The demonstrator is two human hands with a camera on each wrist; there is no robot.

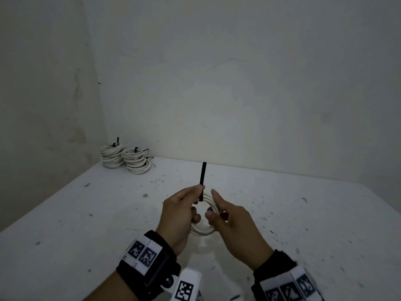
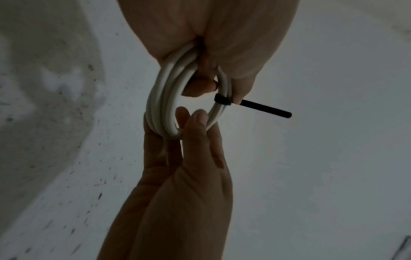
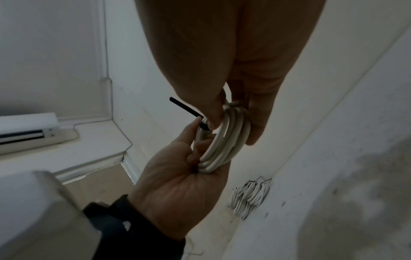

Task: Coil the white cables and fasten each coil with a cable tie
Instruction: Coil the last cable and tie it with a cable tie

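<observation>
A white cable coil (image 1: 201,231) is held upright above the table between both hands. A black cable tie (image 1: 202,181) is looped round its top strands, and the tail points straight up. My left hand (image 1: 191,203) grips the coil's left side, thumb and forefinger pressed by the tie's base. My right hand (image 1: 217,205) pinches the right side, thumb through the loop. The left wrist view shows the coil (image 2: 160,105) and the tie's band (image 2: 222,101) tight on the strands. In the right wrist view the coil (image 3: 224,140) lies in the left palm, the tie's tail (image 3: 184,109) sticking out.
Two stacks of tied white coils (image 1: 124,158) sit in the back left corner of the speckled white table (image 1: 282,213), against the walls. The same stacks (image 3: 249,197) show in the right wrist view.
</observation>
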